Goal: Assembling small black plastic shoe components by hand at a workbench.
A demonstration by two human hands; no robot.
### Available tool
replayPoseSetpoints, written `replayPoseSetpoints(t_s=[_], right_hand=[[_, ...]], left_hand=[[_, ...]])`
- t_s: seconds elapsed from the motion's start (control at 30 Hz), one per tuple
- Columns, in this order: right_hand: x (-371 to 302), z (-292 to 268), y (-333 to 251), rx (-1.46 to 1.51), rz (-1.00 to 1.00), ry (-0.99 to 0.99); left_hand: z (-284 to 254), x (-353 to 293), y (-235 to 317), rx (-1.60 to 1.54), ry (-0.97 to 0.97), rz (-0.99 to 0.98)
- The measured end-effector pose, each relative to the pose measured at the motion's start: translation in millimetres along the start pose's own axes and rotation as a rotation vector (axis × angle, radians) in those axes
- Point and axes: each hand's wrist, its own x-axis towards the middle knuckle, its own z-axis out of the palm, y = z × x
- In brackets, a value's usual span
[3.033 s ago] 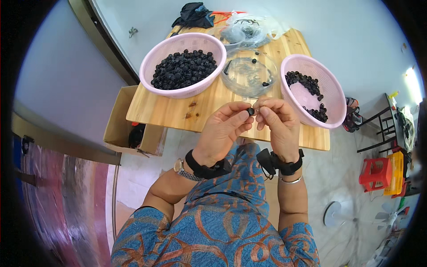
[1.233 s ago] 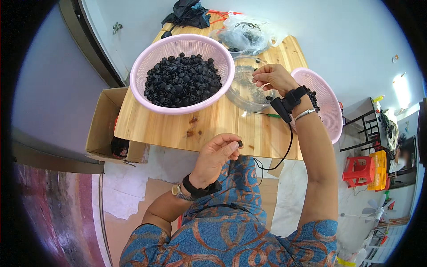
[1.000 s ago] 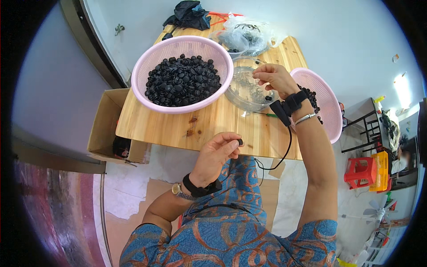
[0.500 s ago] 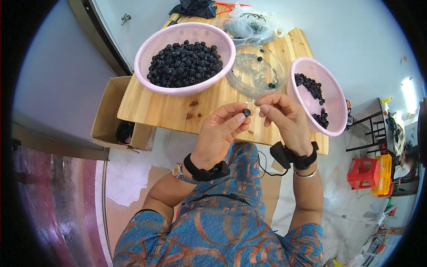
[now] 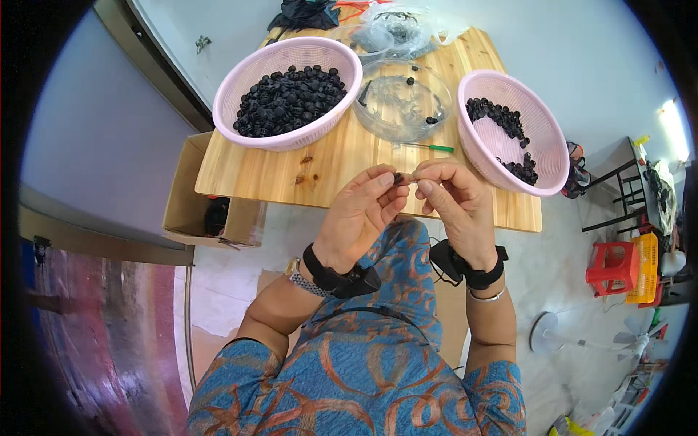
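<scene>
Between the fingertips of my left hand [image 5: 358, 214] a small round black plastic piece [image 5: 398, 178] is pinched, just over the table's front edge. My right hand [image 5: 459, 203] meets it there, thumb and forefinger pressed together at the piece's right side. Something thin and pale seems to be in that pinch, too small to name. Beyond my hands stands a round clear plastic tray [image 5: 392, 109] with a few black pieces and thin clear bits. A thin tool with a green handle [image 5: 441, 148] lies in front of it.
On the wooden table [image 5: 254, 174], a pink basket [image 5: 227, 120] heaped with black pieces stands left; another pink basket [image 5: 556, 149] with fewer stands right. Clear plastic bags [image 5: 407, 33] lie at the back. A cardboard box [image 5: 182, 196] sits below left, a red stool [image 5: 612, 269] farther right.
My right fingertips have come in against the black piece, which has turned in my left fingers. The view has shifted, and the green-handled tool now shows beyond my hands.
</scene>
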Motion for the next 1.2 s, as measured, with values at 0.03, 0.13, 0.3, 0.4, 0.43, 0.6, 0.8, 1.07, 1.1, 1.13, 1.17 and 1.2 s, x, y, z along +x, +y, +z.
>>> replayPoseSetpoints(t_s=[0.03,0.13,0.3,0.4,0.43,0.6,0.8,1.07,1.1,1.13,1.17,1.2], right_hand=[[-2,0,1,-0.036,-0.039,0.022],[-6,2,5,-0.122,-0.152,0.076],[-10,0,12,-0.254,-0.285,0.173],[-10,-1,11,-0.440,-0.388,0.227],[-10,-1,10,-0.483,-0.396,0.228],[-12,-3,9,-0.543,-0.421,0.235],[-15,-4,8,-0.700,-0.487,0.237],[-19,-4,6,-0.945,-0.697,0.296],[-20,-5,8,-0.945,-0.698,0.296],[-21,-8,11,-0.867,-0.623,0.269],[-21,-10,12,-0.790,-0.547,0.242],[-23,-11,12,-0.789,-0.547,0.243]], left_hand=[[1,0,-2,-0.028,0.006,-0.015],[3,0,-11,-0.075,0.036,-0.041],[10,3,-23,-0.110,0.021,-0.086],[15,3,-28,-0.131,-0.007,-0.097],[15,3,-29,-0.119,0.014,-0.098],[18,3,-33,-0.095,0.060,-0.088],[22,0,-35,-0.063,0.031,-0.064],[22,0,-40,0.032,-0.017,-0.103],[21,0,-42,0.033,-0.017,-0.102],[20,-1,-43,0.030,-0.002,-0.099],[19,-1,-43,0.027,0.014,-0.095],[20,-1,-42,0.027,0.014,-0.095]])
